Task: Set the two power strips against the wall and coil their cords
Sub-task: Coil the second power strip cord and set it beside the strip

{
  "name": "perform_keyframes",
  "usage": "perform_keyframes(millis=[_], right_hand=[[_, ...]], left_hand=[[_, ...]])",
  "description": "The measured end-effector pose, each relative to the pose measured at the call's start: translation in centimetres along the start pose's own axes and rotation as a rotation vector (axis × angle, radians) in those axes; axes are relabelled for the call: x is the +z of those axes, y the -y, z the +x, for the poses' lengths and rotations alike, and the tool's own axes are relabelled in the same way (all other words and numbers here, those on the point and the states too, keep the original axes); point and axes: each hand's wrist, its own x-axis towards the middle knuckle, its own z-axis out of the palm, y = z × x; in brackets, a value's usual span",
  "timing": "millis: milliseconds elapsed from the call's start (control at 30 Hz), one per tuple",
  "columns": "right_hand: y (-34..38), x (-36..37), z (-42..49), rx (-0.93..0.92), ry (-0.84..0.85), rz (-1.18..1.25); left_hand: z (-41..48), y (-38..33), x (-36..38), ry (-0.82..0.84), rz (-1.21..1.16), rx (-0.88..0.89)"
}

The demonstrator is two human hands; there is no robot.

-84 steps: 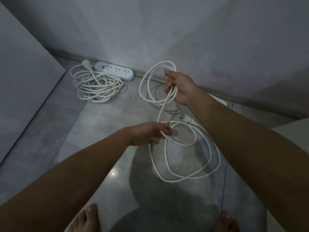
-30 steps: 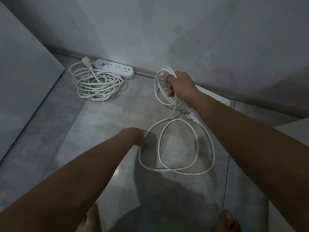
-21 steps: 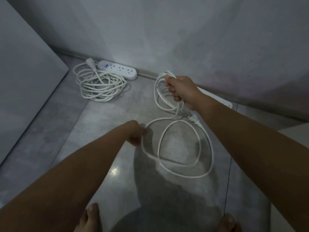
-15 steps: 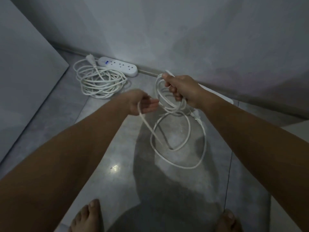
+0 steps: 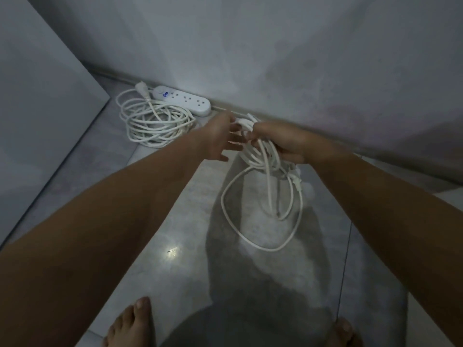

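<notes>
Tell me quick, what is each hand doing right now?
Left hand: open, fingers straight, reaching at the cord.
Right hand: closed, holding the cord's gathered loops.

A home room, it seems; bare feet [image 5: 130, 324] on tiled floor [image 5: 175, 221]; plain wall [image 5: 250, 58]

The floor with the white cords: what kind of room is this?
Probably a corner of a room in a home. The floor is smooth grey tile, a plain wall meets it, and a power strip lies against that wall beside its coiled cord.
</notes>
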Motion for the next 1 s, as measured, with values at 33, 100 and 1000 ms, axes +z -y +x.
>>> perform_keyframes(millis=[33, 100, 1000], right_hand=[[0.0, -0.1, -0.1, 0.01, -0.015, 0.047], [-0.1, -0.4, 0.0, 0.019, -0.061, 0.141], [1.8, -1.5, 0.2, -0.065, -0.277, 0.271]], left_hand=[[0.1, 0.8, 0.0, -0.076, 0.029, 0.05], [0.2, 3.0, 0.3, -0.069, 0.072, 0.091], [0.9, 11.6, 2.3, -0.061, 0.901, 0.129]])
